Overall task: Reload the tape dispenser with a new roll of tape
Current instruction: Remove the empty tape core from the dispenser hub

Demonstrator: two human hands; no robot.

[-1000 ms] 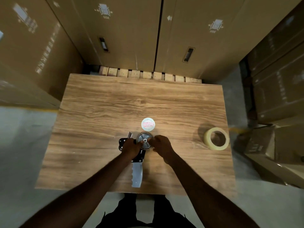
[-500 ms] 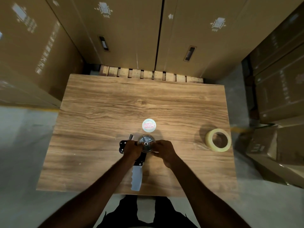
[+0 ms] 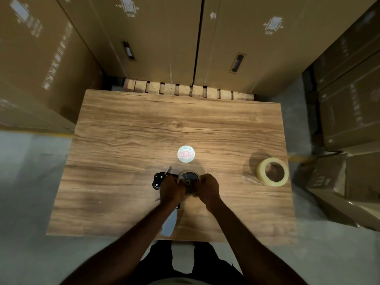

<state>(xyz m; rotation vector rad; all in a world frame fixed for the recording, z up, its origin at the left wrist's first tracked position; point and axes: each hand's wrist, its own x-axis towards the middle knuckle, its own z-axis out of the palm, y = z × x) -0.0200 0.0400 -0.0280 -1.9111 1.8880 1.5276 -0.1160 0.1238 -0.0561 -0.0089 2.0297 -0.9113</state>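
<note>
The tape dispenser (image 3: 158, 180) lies flat near the table's front edge, with its black head to the left and its grey handle (image 3: 170, 223) pointing toward me. Its round hub (image 3: 188, 180) faces up with a thin pale ring around it. My left hand (image 3: 171, 189) grips the dispenser body just left of the hub. My right hand (image 3: 208, 189) pinches the hub's ring from the right. A new roll of clear tape (image 3: 271, 171) lies on the table's right side, apart from both hands.
A small white round disc with red print (image 3: 186, 154) lies just beyond the hub. The wooden table (image 3: 127, 140) is hemmed in by tall cardboard boxes (image 3: 156, 38) behind, at the left and at the right (image 3: 349, 112). A pallet edge (image 3: 185, 91) shows behind it.
Both hands have closed in tighter around the hub. A pale ring now shows around the hub, where its bare metal face showed before. The new roll and the disc have not moved.
</note>
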